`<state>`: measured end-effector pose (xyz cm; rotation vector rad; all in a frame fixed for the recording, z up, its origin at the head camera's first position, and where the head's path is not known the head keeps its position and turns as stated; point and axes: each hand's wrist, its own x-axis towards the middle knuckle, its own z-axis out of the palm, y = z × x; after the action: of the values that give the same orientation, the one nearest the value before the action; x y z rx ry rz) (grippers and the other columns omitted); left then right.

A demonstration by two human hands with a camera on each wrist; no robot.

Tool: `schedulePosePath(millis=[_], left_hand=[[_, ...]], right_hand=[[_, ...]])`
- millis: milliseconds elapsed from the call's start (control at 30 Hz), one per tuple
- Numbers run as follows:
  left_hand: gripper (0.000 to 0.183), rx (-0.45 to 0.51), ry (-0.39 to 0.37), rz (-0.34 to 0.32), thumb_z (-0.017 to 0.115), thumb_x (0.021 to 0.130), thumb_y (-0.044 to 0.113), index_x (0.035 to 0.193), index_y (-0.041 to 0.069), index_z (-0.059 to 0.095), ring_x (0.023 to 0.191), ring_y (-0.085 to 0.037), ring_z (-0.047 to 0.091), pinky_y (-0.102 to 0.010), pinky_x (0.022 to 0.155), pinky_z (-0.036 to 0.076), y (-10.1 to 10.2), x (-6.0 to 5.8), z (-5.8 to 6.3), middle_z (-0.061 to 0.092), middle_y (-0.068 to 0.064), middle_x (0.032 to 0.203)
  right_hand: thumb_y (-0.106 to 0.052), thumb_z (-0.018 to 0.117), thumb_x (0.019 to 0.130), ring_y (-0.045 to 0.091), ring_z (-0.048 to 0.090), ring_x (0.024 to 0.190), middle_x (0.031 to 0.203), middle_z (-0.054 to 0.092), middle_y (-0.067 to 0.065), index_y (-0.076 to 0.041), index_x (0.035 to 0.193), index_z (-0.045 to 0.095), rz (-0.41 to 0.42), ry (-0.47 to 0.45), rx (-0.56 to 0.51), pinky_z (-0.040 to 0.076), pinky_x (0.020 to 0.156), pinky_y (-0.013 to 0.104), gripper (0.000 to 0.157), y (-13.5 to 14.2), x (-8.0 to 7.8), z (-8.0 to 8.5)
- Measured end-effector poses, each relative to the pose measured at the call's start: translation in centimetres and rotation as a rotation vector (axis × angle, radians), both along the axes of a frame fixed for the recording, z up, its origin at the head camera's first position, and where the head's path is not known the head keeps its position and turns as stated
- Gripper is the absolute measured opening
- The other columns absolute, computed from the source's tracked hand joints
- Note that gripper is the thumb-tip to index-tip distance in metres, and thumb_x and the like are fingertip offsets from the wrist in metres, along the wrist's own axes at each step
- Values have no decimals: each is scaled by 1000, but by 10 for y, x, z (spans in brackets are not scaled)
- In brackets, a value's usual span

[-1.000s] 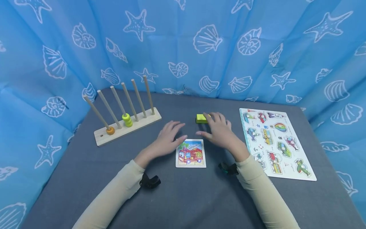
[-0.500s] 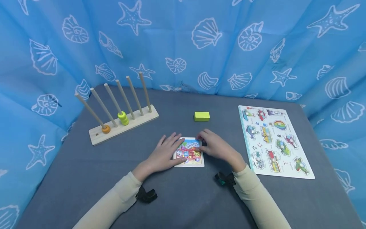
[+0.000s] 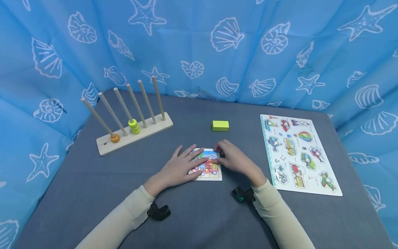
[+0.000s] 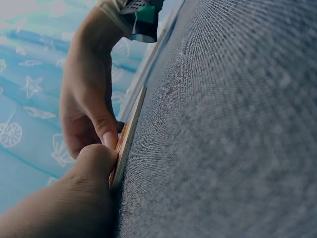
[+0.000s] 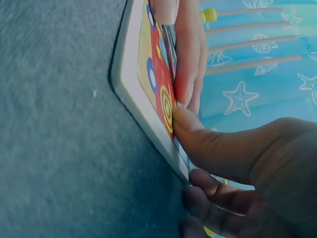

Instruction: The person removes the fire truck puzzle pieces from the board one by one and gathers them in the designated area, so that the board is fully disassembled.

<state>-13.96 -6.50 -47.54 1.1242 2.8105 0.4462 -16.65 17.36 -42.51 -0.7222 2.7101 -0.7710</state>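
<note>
Five left-hand fingers (image 3: pixel 198 161) splay over the puzzle (image 3: pixel 212 168).

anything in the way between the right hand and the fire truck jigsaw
Nothing visible: the right hand touches the right side of the fire truck jigsaw. The left hand lies over the left part, and the yellow-green block sits beyond the jigsaw, not between them.

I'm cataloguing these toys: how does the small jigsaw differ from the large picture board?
The small jigsaw is far smaller than the large picture board. The small jigsaw has interlocking pieces; the large picture board has separate pictures, mostly vehicles. The left hand and right hand touch the small jigsaw; neither touches the large picture board. Both lie on the table and have pale edges.
</note>
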Motion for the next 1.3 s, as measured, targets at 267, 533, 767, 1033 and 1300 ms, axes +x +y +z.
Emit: schedulePosePath(millis=[267,533,767,1033,1300], left_hand=[[47,-25,21,-42,27,101,54,147,48,25,148,-16,5,-60,112,6,1,0,-3,14,13,159],[47,-28,16,-42,27,101,54,148,47,26,148,-17,6,-60,112,7,2,0,-2,14,12,160],[49,-5,9,-49,32,100,53,148,45,27,148,-17,7,-60,112,7,1,-1,-1,17,11,159],[53,110,3,-56,45,96,55,145,37,39,146,-16,19,-60,111,11,0,-3,-2,30,9,155],[49,196,5,-74,51,94,52,140,35,48,144,-15,26,-58,111,15,-2,-3,-2,39,9,150]], right_hand=[[-9,71,86,22,51,93,104,52,11,-3,103,59,-87,-21,-7,45,79,38,22,-3,3,1],[-14,72,86,20,51,86,99,53,9,-3,99,60,-86,-11,48,45,75,37,20,-5,5,6],[-16,72,86,21,53,90,103,53,11,-1,104,59,-74,-6,48,46,77,37,27,-6,5,6],[-15,72,86,21,56,89,104,55,11,0,109,59,-78,-17,108,48,77,38,31,-6,6,9],[-18,72,86,21,56,91,105,55,11,-1,111,58,-56,-18,112,48,78,38,33,-6,7,9]])
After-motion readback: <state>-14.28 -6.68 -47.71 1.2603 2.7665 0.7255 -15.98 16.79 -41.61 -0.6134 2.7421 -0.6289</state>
